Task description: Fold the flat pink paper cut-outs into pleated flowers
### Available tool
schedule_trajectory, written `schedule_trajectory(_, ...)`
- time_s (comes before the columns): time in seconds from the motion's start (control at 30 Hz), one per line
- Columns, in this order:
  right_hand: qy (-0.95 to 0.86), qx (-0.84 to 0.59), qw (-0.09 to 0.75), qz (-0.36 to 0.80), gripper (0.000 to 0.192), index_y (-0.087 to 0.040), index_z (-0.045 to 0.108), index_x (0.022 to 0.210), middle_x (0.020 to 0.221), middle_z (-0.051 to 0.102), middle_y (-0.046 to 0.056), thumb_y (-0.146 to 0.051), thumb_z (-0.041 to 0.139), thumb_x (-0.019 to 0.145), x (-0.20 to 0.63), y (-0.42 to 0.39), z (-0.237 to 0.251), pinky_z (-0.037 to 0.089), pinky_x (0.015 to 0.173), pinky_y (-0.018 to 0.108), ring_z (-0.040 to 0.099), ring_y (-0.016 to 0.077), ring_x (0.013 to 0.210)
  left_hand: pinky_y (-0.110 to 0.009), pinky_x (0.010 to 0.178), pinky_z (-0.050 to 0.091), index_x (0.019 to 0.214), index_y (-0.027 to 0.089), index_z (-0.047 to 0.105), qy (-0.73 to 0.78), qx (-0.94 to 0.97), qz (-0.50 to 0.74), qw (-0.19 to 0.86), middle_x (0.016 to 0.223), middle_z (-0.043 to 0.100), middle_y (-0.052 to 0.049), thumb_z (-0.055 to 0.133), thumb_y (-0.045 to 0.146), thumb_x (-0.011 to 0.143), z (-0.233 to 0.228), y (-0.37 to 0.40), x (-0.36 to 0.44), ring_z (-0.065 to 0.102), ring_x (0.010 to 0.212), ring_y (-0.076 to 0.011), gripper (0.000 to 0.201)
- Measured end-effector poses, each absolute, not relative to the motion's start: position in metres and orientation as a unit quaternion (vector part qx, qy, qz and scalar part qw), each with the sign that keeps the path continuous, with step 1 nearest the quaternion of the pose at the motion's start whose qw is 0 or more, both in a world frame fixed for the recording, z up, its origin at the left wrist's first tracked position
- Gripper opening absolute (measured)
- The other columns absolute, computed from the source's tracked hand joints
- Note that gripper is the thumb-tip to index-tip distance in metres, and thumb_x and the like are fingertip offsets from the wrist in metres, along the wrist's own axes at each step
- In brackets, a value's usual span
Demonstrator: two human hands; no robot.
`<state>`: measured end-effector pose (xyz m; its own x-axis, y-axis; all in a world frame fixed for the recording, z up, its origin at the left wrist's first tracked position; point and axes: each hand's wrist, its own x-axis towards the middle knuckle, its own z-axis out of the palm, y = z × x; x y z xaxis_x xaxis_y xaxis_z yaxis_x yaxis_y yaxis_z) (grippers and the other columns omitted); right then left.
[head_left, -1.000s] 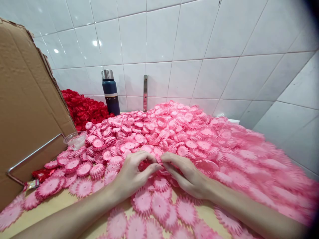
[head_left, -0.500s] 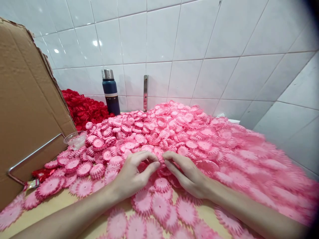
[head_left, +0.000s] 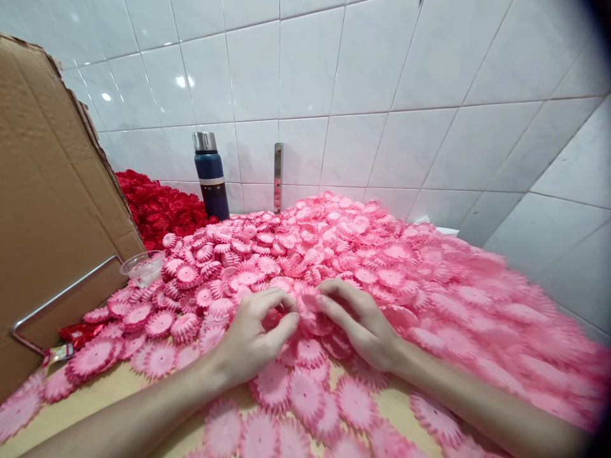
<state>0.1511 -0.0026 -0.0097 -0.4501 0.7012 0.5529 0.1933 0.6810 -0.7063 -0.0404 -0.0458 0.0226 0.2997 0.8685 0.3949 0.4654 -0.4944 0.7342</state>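
Observation:
My right hand [head_left: 365, 324] pinches a thin pink scalloped petal disc [head_left: 311, 306] between thumb and fingertips, just above the pile. To its left, my left hand [head_left: 265, 331] is closed, thumb and index finger brought together close to the disc's left edge. What sits between the left fingertips is too small to make out. Both hands rest low over a large heap of pink petal discs [head_left: 391, 278], many with a small hole at the centre. Several flat discs [head_left: 305, 394] lie on the yellowish table below my wrists.
A cardboard box [head_left: 57, 172] stands at left, with a bent metal rod [head_left: 71, 292] before it. Beside that is a clear plastic cup [head_left: 143, 267]. A dark blue bottle [head_left: 210, 178] and a red petal heap [head_left: 160, 207] stand by the tiled wall [head_left: 372, 57].
My hands have moved slightly apart; the right fingertips shifted a little right and up. More of the pink disc now shows between them.

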Motion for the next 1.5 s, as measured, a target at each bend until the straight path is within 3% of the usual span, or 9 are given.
schedule_trajectory(0.27,-0.805,-0.279,0.455,0.261,0.015,-0.019,0.054,0.093,0.079,0.056,0.002,-0.025,0.041,0.097,0.151,0.000,-0.010,0.043,0.065,0.027,0.053,0.0150,0.072,-0.026,0.064,0.039,0.063,0.017,0.049,0.447,0.742,0.425,0.262,0.067,0.054,0.000,0.046,0.008,0.074,0.020,-0.045,-0.043,0.050,0.066,-0.0137,0.014)
schedule_trajectory(0.47,-0.848,-0.237,0.419,0.222,0.009,-0.020,0.052,0.096,0.081,0.058,0.002,-0.019,0.043,0.095,0.150,-0.003,-0.013,0.043,0.064,0.026,0.054,0.0138,0.070,-0.028,0.072,0.046,0.078,0.017,0.052,0.438,0.748,0.411,0.283,0.078,0.059,0.000,0.050,0.006,0.078,0.016,-0.045,-0.042,0.056,0.075,-0.0139,0.012)
schedule_trajectory(0.57,-0.853,-0.221,0.417,0.223,0.009,-0.020,0.052,0.097,0.083,0.059,0.003,-0.018,0.044,0.095,0.149,-0.004,-0.012,0.044,0.065,0.026,0.054,0.0137,0.071,-0.028,0.073,0.048,0.087,0.019,0.048,0.429,0.731,0.436,0.303,0.083,0.055,0.000,0.055,0.014,0.083,0.015,-0.046,-0.041,0.057,0.078,-0.0138,0.010)
schedule_trajectory(0.7,-0.857,-0.209,0.417,0.221,0.008,-0.019,0.052,0.097,0.085,0.059,0.004,-0.017,0.045,0.094,0.149,-0.003,-0.012,0.045,0.067,0.027,0.055,0.0141,0.073,-0.027,0.072,0.048,0.088,0.020,0.049,0.439,0.727,0.439,0.294,0.083,0.054,0.001,0.062,0.026,0.085,0.015,-0.045,-0.043,0.056,0.079,-0.0142,0.015)
schedule_trajectory(0.87,-0.842,-0.232,0.436,0.218,0.008,-0.019,0.053,0.096,0.082,0.059,0.003,-0.019,0.045,0.094,0.146,-0.004,-0.010,0.045,0.065,0.027,0.055,0.0143,0.072,-0.025,0.074,0.047,0.088,0.020,0.054,0.432,0.711,0.473,0.289,0.086,0.057,0.001,0.060,0.020,0.087,0.015,-0.043,-0.045,0.057,0.081,-0.0125,0.006)
schedule_trajectory(1.03,-0.804,-0.293,0.464,0.231,0.013,-0.017,0.054,0.087,0.072,0.057,0.002,-0.023,0.045,0.094,0.147,-0.003,0.017,0.043,0.058,0.026,0.053,0.0127,0.062,-0.022,0.071,0.045,0.085,0.021,0.051,0.420,0.688,0.519,0.286,0.081,0.054,0.003,0.060,0.018,0.087,0.019,-0.045,-0.044,0.054,0.077,-0.0110,0.009)
schedule_trajectory(1.2,-0.706,-0.387,0.520,0.286,0.018,-0.017,0.051,0.084,0.073,0.058,0.002,-0.029,0.043,0.095,0.166,0.016,0.068,0.047,0.059,0.027,0.056,0.0132,0.065,-0.019,0.063,0.045,0.089,0.022,0.051,0.407,0.657,0.569,0.281,0.079,0.053,0.003,0.059,0.021,0.088,0.024,-0.051,-0.044,0.053,0.071,-0.0107,0.008)
schedule_trajectory(1.3,-0.745,-0.374,0.481,0.273,0.020,-0.016,0.056,0.081,0.075,0.059,0.003,-0.031,0.048,0.093,0.174,0.021,0.091,0.047,0.060,0.027,0.056,0.0134,0.067,-0.019,0.060,0.044,0.093,0.023,0.051,0.414,0.648,0.564,0.300,0.077,0.053,0.003,0.058,0.026,0.088,0.028,-0.052,-0.044,0.053,0.069,-0.0110,0.008)
schedule_trajectory(1.5,-0.843,-0.347,0.386,0.139,0.020,-0.017,0.064,0.082,0.079,0.065,0.005,-0.032,0.054,0.090,0.167,0.018,0.103,0.045,0.067,0.031,0.056,0.0158,0.072,-0.022,0.061,0.040,0.097,0.021,0.056,0.438,0.698,0.482,0.296,0.080,0.057,0.001,0.050,0.031,0.092,0.041,-0.049,-0.045,0.052,0.069,-0.0129,0.013)
